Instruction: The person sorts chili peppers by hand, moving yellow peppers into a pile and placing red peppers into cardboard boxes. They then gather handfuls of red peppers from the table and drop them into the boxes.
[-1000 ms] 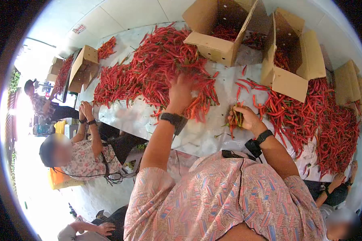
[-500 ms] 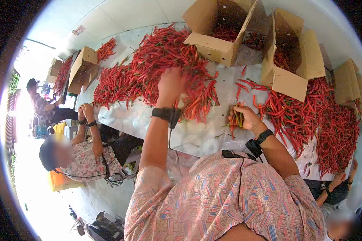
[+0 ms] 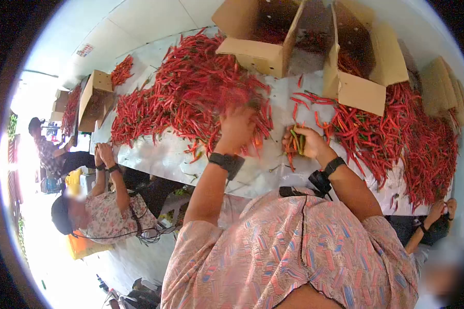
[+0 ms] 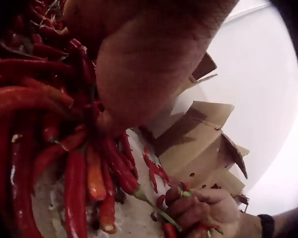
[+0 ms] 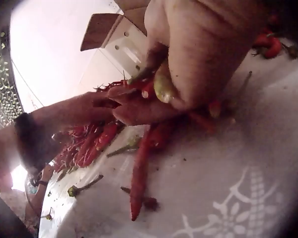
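A big heap of red chili peppers covers the middle of the table. My left hand is on the near right edge of this heap, blurred in the head view. Its palm side fills the top of the left wrist view, above loose red chilies; its fingertips are hidden, and I cannot tell whether they pinch a chili. To the right, my right hand grips a small bunch of chilies, some green and some red. One red chili points down below its fingers in the right wrist view.
Cardboard boxes stand open along the back, with chilies inside. Another chili heap spreads at the right. Loose stems lie on the pale table cover. A seated person is at the left; another person's hands show at the far right.
My left hand shifted left a little, then came back right and nearer to me along the heap's edge. The right hand still grips its bunch. The head view has shifted slightly.
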`<state>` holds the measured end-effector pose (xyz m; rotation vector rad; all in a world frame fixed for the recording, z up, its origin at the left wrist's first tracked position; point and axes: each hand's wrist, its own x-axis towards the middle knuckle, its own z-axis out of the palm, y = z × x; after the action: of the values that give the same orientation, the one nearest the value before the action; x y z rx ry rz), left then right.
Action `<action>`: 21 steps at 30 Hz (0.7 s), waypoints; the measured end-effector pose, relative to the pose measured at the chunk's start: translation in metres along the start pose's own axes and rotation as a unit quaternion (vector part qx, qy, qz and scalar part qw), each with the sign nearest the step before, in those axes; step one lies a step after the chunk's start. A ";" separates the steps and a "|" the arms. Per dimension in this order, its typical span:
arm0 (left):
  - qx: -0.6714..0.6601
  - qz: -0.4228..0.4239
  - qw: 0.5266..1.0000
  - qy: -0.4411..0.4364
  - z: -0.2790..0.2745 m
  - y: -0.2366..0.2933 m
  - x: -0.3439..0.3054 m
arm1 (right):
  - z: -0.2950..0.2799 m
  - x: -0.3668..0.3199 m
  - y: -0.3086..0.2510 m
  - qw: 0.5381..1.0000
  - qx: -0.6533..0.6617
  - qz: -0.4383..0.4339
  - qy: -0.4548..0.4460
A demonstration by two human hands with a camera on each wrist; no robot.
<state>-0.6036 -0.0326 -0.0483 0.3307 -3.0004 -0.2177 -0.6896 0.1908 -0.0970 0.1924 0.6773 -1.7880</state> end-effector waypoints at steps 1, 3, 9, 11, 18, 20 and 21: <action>-0.015 0.000 1.000 -0.007 -0.005 -0.003 -0.004 | 0.001 -0.001 -0.002 1.000 0.002 -0.002 0.006; -0.032 0.003 0.999 -0.015 -0.007 -0.008 -0.010 | 0.004 -0.002 -0.007 0.996 0.060 0.027 -0.053; -0.016 0.018 0.999 0.022 0.005 -0.019 -0.016 | 0.007 -0.008 -0.018 0.996 0.071 0.017 -0.046; -0.008 0.022 0.999 0.037 0.006 -0.017 -0.016 | 0.004 -0.007 -0.020 0.998 0.062 0.008 0.004; 0.001 0.024 0.999 0.034 0.002 -0.012 -0.017 | -0.002 -0.012 -0.014 0.998 0.049 -0.009 0.024; 0.015 0.025 0.999 0.034 0.008 -0.015 -0.018 | -0.001 -0.012 -0.013 0.998 0.064 0.005 -0.017; 0.031 0.024 0.999 0.033 0.011 -0.017 -0.018 | -0.001 -0.013 -0.014 0.998 0.063 0.004 -0.017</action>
<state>-0.5835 -0.0435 -0.0632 0.2651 -2.9512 -0.1076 -0.6985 0.2044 -0.0874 0.2485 0.5380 -1.8237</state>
